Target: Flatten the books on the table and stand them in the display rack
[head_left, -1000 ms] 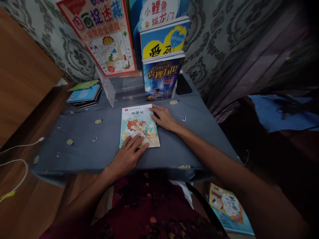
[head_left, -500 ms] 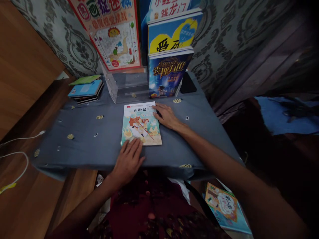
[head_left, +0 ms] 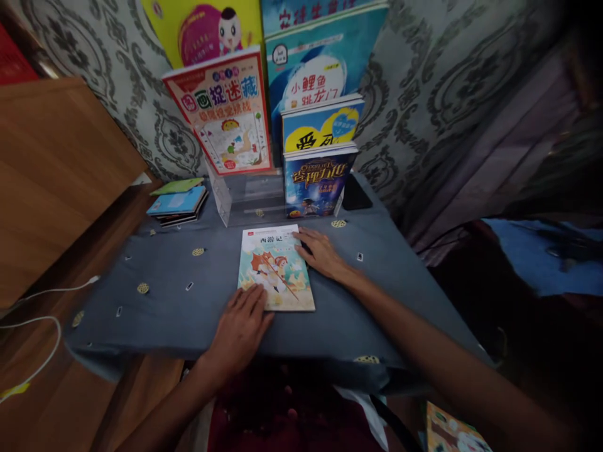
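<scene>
A picture book (head_left: pixel 276 267) with a pale cover and a figure in orange and white lies closed on the grey-blue tablecloth (head_left: pixel 179 320). My left hand (head_left: pixel 242 323) rests flat on its lower left corner, fingers stretched out. At the upper right edge of the cover lies my right hand (head_left: pixel 321 252), with its fingers extended and nothing gripped. Behind the book stands a clear acrylic rack (head_left: pixel 247 198). It holds several upright books, among them a dark blue book (head_left: pixel 316 182) in front and a red-bordered book (head_left: pixel 230 119) on the left.
A small stack of books (head_left: pixel 179 202) sits at the table's back left. Right of the rack lies a black phone-like slab (head_left: pixel 357 193). A white cable (head_left: pixel 54 342) runs at the far left. Below the table's right front, another book (head_left: pixel 452 433) shows partly.
My view has tilted upward, so more of the rack's books show and the table sits lower in the picture. Both hands stay on the book in nearly the same places.
</scene>
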Action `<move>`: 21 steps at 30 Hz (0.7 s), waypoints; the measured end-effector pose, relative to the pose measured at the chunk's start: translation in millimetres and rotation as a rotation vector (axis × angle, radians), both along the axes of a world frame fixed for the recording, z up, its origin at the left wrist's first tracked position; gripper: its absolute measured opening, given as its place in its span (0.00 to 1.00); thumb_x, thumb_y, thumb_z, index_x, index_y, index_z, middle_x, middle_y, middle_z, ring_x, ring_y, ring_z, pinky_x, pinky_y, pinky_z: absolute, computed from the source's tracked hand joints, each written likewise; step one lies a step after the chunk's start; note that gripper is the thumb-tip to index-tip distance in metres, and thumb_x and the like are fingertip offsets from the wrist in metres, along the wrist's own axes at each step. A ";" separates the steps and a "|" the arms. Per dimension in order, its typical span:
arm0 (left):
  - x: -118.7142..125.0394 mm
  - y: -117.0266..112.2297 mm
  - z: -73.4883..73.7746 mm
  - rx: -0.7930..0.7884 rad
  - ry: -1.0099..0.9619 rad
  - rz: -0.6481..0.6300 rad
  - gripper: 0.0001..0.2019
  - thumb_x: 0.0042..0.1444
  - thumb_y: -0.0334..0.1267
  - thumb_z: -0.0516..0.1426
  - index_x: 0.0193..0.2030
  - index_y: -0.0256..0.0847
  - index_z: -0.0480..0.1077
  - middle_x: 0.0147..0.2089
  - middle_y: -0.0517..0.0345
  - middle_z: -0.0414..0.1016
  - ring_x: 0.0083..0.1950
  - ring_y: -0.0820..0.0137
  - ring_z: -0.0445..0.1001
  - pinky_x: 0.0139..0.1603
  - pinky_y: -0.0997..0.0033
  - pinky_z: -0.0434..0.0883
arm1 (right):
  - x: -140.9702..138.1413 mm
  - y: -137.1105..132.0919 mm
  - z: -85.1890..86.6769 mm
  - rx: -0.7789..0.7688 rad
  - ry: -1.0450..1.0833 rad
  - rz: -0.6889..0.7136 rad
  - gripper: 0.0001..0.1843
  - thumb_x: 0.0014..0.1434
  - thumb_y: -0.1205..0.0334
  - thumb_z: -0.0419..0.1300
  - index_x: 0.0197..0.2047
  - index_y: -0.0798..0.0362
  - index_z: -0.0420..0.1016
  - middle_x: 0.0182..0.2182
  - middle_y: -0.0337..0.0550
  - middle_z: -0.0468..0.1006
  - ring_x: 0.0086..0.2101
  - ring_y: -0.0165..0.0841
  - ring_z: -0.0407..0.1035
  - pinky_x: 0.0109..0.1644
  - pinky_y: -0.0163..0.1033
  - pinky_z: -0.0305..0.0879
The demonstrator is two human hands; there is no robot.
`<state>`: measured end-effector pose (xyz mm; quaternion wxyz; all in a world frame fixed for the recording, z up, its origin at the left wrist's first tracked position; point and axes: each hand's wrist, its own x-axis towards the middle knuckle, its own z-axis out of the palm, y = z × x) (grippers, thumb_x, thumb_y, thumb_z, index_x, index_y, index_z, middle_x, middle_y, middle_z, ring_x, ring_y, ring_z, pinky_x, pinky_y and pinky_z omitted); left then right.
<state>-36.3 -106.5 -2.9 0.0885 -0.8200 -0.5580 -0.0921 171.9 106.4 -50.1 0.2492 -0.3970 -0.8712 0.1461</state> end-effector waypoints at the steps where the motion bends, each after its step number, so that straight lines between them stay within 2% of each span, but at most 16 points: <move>1: -9.3 5.2 -1.1 0.013 -0.012 0.018 0.19 0.72 0.41 0.46 0.62 0.35 0.66 0.63 0.42 0.73 0.64 0.60 0.71 0.64 0.54 0.69 | 0.0 -0.6 0.6 -0.002 -0.004 0.000 0.24 0.68 0.56 0.51 0.64 0.53 0.70 0.63 0.55 0.70 0.64 0.48 0.63 0.65 0.59 0.60; 5: -30.7 44.1 -1.0 0.028 -0.044 0.078 0.16 0.71 0.39 0.47 0.59 0.37 0.68 0.61 0.43 0.74 0.59 0.59 0.75 0.60 0.55 0.72 | 0.5 -1.1 2.4 -0.023 0.010 0.002 0.24 0.68 0.57 0.52 0.64 0.54 0.70 0.64 0.57 0.69 0.64 0.48 0.62 0.66 0.61 0.58; 11: -28.5 110.7 15.8 -0.039 0.020 0.222 0.12 0.69 0.37 0.50 0.53 0.37 0.71 0.58 0.43 0.75 0.56 0.59 0.77 0.57 0.59 0.72 | -3.2 19.1 5.9 -0.122 0.051 0.008 0.26 0.62 0.58 0.61 0.63 0.52 0.71 0.67 0.57 0.65 0.65 0.50 0.60 0.64 0.61 0.60; 16: -19.7 128.2 32.0 -0.160 0.084 0.278 0.13 0.71 0.38 0.47 0.46 0.37 0.71 0.54 0.43 0.77 0.54 0.59 0.77 0.54 0.63 0.70 | -8.5 30.5 18.6 -0.132 0.089 -0.010 0.22 0.61 0.63 0.61 0.58 0.54 0.75 0.60 0.55 0.74 0.60 0.46 0.67 0.62 0.55 0.63; 19: -18.2 133.3 36.7 -0.222 0.121 0.287 0.16 0.72 0.38 0.44 0.47 0.36 0.71 0.56 0.42 0.76 0.54 0.59 0.77 0.55 0.61 0.69 | -7.5 19.0 27.5 -0.143 0.139 -0.069 0.17 0.64 0.64 0.57 0.54 0.55 0.77 0.50 0.52 0.81 0.51 0.43 0.73 0.57 0.50 0.66; 21: -18.9 138.5 37.9 -0.248 0.139 0.276 0.16 0.72 0.40 0.44 0.50 0.35 0.71 0.60 0.41 0.74 0.58 0.57 0.75 0.58 0.59 0.68 | -6.4 5.1 31.7 -0.198 0.182 -0.044 0.18 0.66 0.64 0.53 0.55 0.56 0.76 0.41 0.48 0.84 0.43 0.39 0.76 0.53 0.46 0.68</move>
